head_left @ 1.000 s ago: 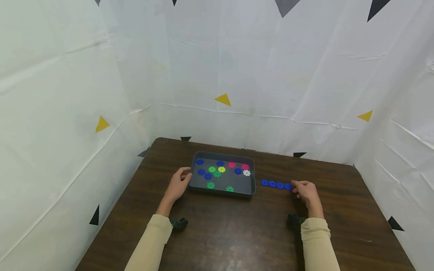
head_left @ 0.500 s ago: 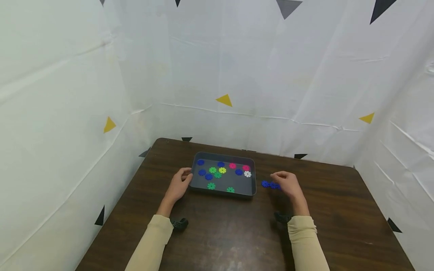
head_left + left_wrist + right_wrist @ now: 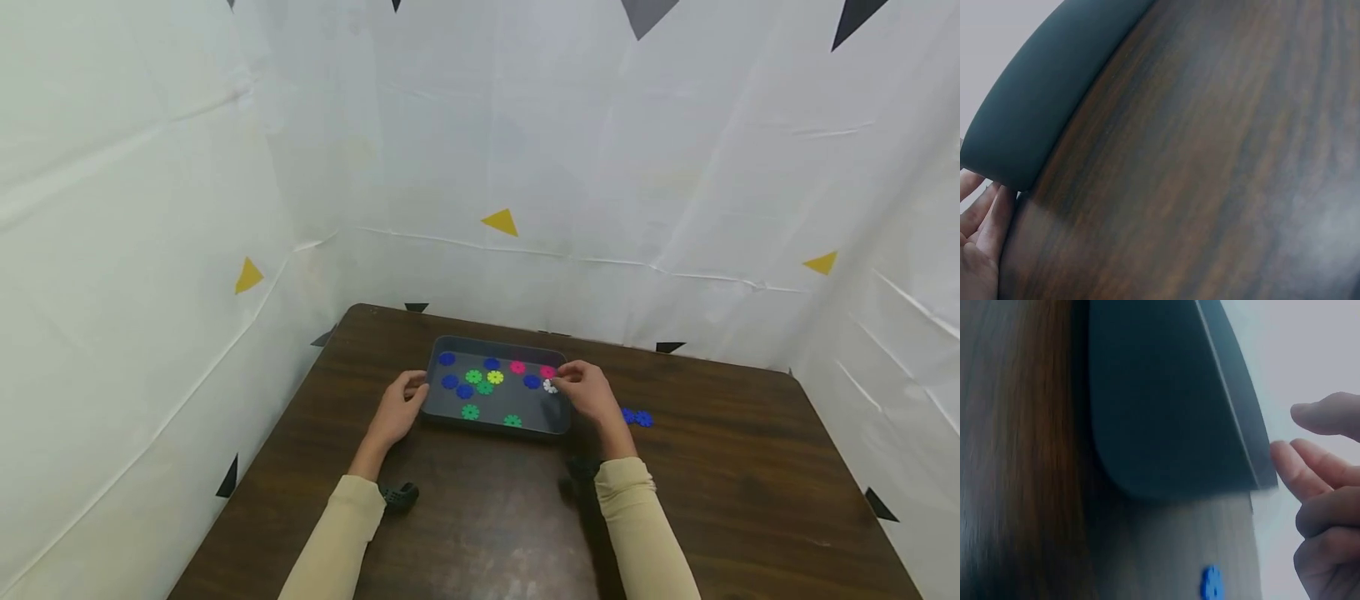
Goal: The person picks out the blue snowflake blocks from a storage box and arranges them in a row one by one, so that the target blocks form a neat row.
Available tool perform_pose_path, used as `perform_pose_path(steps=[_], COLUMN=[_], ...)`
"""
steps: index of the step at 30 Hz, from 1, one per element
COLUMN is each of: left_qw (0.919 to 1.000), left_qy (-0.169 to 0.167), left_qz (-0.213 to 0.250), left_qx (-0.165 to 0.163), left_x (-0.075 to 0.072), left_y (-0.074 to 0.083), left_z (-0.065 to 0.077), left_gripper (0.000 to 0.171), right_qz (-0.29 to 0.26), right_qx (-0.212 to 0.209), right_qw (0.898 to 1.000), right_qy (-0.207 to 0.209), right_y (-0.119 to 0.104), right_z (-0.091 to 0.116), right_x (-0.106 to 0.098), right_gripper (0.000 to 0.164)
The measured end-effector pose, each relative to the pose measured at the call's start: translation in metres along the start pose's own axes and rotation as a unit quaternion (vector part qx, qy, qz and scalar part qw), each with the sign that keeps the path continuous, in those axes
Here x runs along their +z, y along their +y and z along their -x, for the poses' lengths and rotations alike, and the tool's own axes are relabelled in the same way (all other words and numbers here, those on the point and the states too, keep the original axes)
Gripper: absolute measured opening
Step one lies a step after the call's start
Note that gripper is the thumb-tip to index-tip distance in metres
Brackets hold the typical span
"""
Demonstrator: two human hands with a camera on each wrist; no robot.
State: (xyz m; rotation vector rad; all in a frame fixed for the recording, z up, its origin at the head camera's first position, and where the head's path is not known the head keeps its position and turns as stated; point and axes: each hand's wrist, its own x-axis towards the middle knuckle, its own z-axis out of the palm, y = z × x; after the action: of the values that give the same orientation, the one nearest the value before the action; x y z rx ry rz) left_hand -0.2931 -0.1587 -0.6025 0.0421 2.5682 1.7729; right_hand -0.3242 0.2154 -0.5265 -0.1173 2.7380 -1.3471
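Observation:
A dark grey tray (image 3: 495, 425) holds several flower-shaped discs, among them a yellow disc (image 3: 495, 377), a white disc (image 3: 550, 386) and a pink disc (image 3: 518, 367). At its left side my left hand (image 3: 393, 410) touches the wall near the corner, fingers loosely bent. My right hand (image 3: 588, 392) hovers over the tray's right edge, beside the white disc and partly covering it. In the right wrist view its thumb (image 3: 1329, 415) stands apart from the fingers with nothing between them. Blue discs (image 3: 643, 418) lie on the table to the right, partly hidden by the right forearm.
The dark wooden table (image 3: 480, 517) extends around the tray. A white sheet (image 3: 465, 150) with coloured triangles hangs behind it and on both sides. Both wrists wear dark bands.
My right hand has left the row of blue discs and moved left to the tray's right edge. The left hand stays at the tray's left side.

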Motion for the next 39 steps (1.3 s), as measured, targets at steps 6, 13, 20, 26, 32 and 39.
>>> perform_pose_path(steps=[6, 13, 20, 26, 32, 39], left_qw=[1.0, 1.0, 1.0, 1.0, 1.0, 1.0], left_qy=[0.002, 0.004, 0.008, 0.005, 0.009, 0.004], left_qz=[-0.002, -0.001, -0.001, -0.005, -0.001, -0.003], left_qx=[0.002, 0.002, 0.002, -0.001, -0.003, 0.0], left_x=[0.0, 0.0, -0.001, 0.002, 0.002, -0.001], left_y=[-0.002, -0.004, -0.003, -0.007, -0.006, -0.008], left_z=[-0.001, 0.001, 0.001, 0.004, 0.004, 0.004], left_gripper=[0.046, 0.046, 0.046, 0.047, 0.047, 0.049], right_qz=[0.073, 0.181, 0.225, 0.242, 0.258, 0.259], right_qx=[0.037, 0.094, 0.084, 0.102, 0.097, 0.094], right_qw=[0.997, 0.979, 0.971, 0.965, 0.961, 0.961], right_qy=[-0.002, -0.006, -0.005, -0.006, -0.004, -0.005], right_y=[-0.017, -0.026, -0.031, -0.031, -0.028, -0.031], right_z=[-0.009, -0.018, -0.026, -0.026, -0.029, -0.028], right_x=[0.019, 0.037, 0.049, 0.055, 0.062, 0.064], right_gripper=[0.04, 0.046, 0.035, 0.033, 0.029, 0.029])
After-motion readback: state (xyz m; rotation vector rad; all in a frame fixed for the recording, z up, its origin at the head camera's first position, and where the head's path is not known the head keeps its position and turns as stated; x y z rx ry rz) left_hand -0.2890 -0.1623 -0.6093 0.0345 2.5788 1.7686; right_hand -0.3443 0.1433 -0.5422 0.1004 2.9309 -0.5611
